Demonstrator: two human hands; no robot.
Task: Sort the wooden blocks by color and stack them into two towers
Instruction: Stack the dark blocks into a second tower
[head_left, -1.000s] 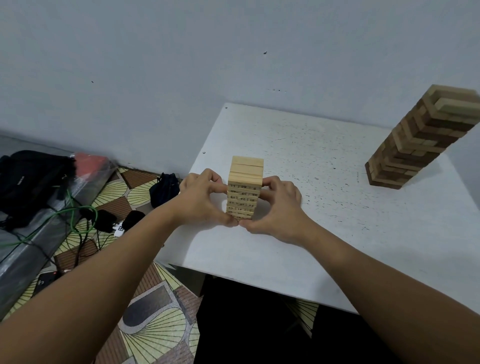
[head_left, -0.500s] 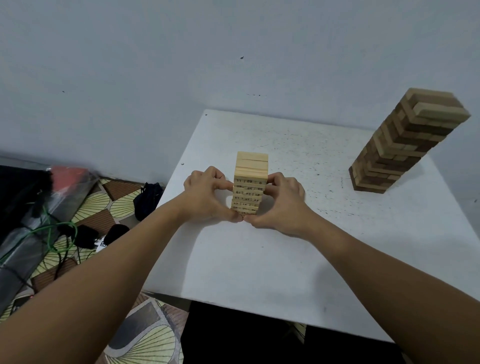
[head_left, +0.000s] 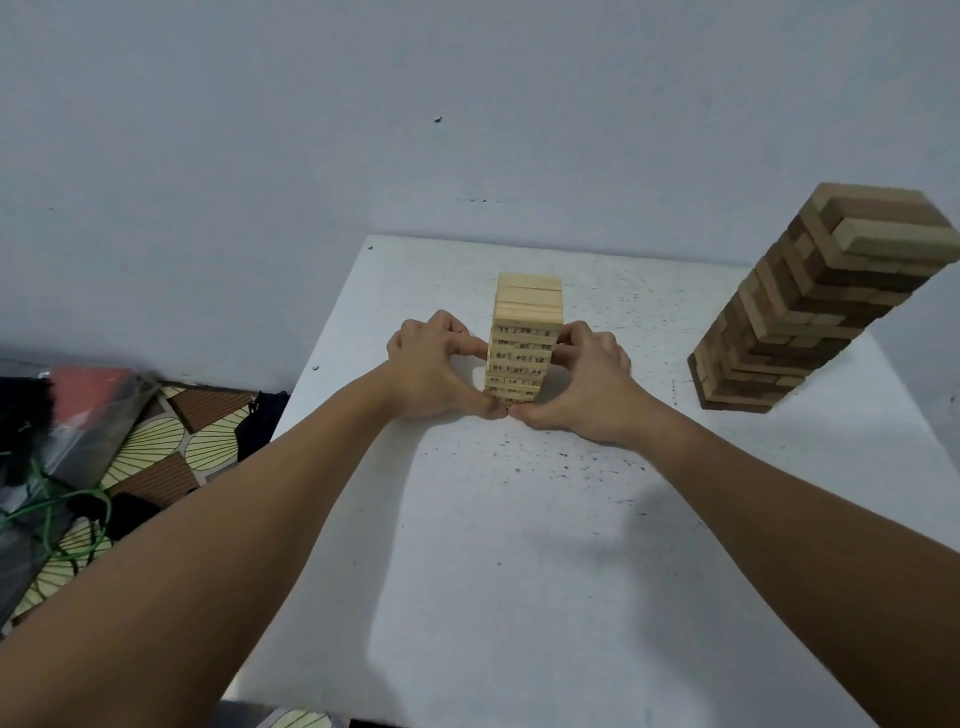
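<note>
White table (head_left: 519, 571), pale tower (head_left: 527, 332) between hands' grip

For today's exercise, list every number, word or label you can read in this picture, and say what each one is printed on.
All the print is on the block ends of the light wooden tower, held between the left hand and the right hand.
"29": top numbered row.
"12": third numbered row, right end.
"14": fifth numbered row, middle.
The other numbers on this tower are too blurred to read.
Brown tower: no print visible.
</note>
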